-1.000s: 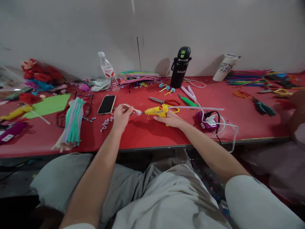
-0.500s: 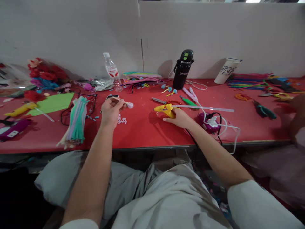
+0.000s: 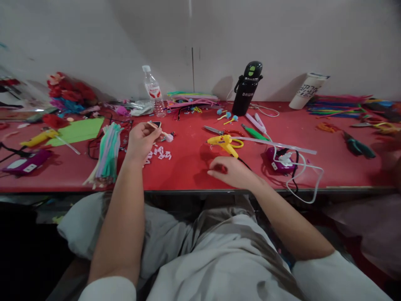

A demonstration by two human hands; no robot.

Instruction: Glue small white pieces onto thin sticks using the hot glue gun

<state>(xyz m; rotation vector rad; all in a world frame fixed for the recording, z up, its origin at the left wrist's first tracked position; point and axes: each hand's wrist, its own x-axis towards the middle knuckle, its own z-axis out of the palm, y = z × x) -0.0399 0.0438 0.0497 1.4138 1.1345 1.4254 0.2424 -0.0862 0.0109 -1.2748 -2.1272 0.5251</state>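
Red tabletop (image 3: 184,177) below, left hand (image 3: 140,140) pinches slim pale-tufted stem (image 3: 168,137), right hand (image 3: 233,172) half-curled, empty.

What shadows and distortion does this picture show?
Head view: shadows fall left of the black DAWN bottle and white tumbler; head view: both lean rightward, perhaps lens distortion; head view: a shadow darkens the red tabletop near the yellow glue gun.

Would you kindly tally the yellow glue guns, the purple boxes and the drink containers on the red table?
Yellow glue guns: 2
Purple boxes: 2
Drink containers: 3 (clear bottle, black bottle, white cup)
Total: 7
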